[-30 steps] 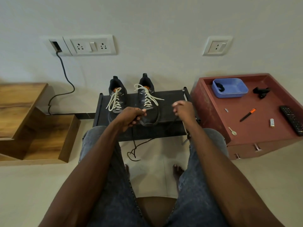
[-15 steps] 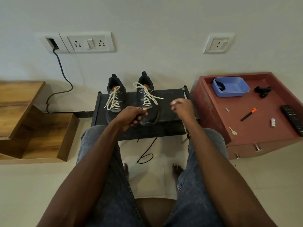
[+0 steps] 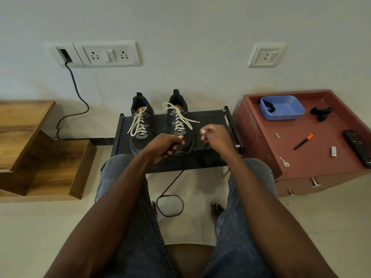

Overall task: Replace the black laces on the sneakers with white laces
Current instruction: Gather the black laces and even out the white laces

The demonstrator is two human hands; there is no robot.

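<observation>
Black lace loop now rounder on floor; left hand, right hand fingers still pinching it.

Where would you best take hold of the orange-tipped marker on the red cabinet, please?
Pinch the orange-tipped marker across the middle of its black barrel, coming down from above. It lies flat and slanted on the red cabinet, alone, with bare surface on both long sides, so fingers fit either side; the ends would probably let it pivot.
</observation>
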